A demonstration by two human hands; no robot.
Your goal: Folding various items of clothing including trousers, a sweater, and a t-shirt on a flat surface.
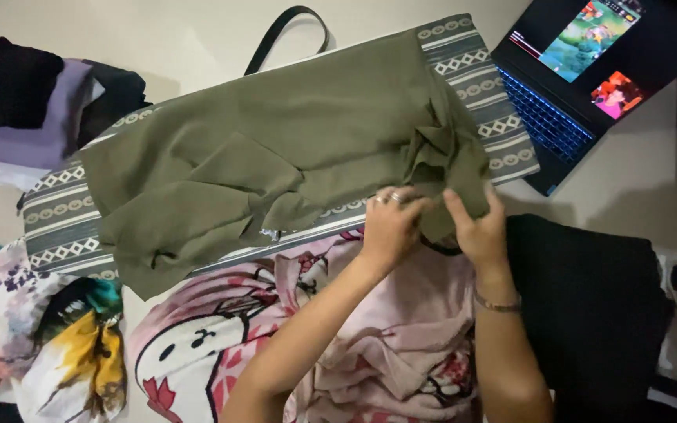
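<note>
Both the left hand (389,227) and right hand (479,227) pinch the green cloth's (276,149) bunched edge at 3 o'clock, fingers closed, laptop (589,70) cut off beyond.

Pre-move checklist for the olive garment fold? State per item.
1. Left hand pinches the olive garment at its near edge: ok.
2. Right hand grips the same bunched corner: ok.
3. Garment flat on the patterned mat: not ok, creased at left and bunched at right.
4. Garment within the mat: not ok, it overhangs the near left edge.
5. Laptop apart from the cloth: ok.
6. Folded stack apart from the garment: ok.
</note>
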